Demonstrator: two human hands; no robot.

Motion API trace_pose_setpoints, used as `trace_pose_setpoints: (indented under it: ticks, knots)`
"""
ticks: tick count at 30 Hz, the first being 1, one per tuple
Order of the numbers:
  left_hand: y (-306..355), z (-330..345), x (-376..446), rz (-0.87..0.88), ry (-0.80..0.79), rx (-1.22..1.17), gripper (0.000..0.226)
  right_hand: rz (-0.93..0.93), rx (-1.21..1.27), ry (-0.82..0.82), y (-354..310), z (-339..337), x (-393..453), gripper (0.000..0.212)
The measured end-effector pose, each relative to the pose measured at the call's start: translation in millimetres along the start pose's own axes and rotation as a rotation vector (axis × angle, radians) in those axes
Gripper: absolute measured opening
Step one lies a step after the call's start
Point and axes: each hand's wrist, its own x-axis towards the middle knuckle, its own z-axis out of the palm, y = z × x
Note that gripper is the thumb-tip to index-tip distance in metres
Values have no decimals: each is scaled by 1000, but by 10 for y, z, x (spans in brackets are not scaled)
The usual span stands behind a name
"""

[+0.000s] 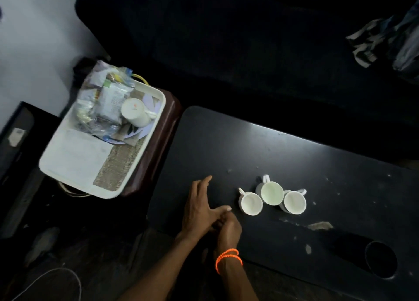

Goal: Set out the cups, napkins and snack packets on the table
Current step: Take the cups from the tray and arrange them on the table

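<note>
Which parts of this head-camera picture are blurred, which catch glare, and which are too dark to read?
Head view: the clear plastic snack packets on the white plastic tray are smeared by blur; a pale glare patch lies on the black table top beyond the three white ceramic cups; the black area behind is too dark to read; the table's edges bow from the wide lens.

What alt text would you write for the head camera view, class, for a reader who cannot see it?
Three white cups stand upright together on a dark table, with the person's empty left hand and right hand touching just beside them. To the left, a white tray on a side stand still holds a fourth cup, snack packets and napkins.
</note>
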Motion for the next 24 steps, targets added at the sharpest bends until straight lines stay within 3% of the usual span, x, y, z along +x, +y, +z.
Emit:
trace_pose_setpoints:
  ticks: [7, 12, 14, 16, 19, 22, 24]
  knots:
    - [-188, -1260, 609, 117, 426, 34, 63, -473, -494, -248, -281, 1277, -119, 15]
    - [-149, -1829, 1123, -75, 650, -99, 56, -872, -675, -411, -701, 2072, -360, 32]
    - [-127, -2046, 1317, -205, 635, -221, 47, -967, -722, -469, -828, 2388, -416, 36]
    - [-110, -2233, 1479, -300, 512, -455, 36, -988, -787, -512, -953, 2691, -447, 45]
    - [-53, -2396, 1598, -421, 294, -796, 54, -902, -974, -559, -1096, 3027, -441, 55]
    - [-64, -2471, 1669, -483, 274, -909, 68, -823, -1027, -615, -1142, 3160, -437, 47]
    - [-91, -2513, 1681, -531, 308, -1056, 72, -716, -881, -632, -1143, 3124, -506, 36]
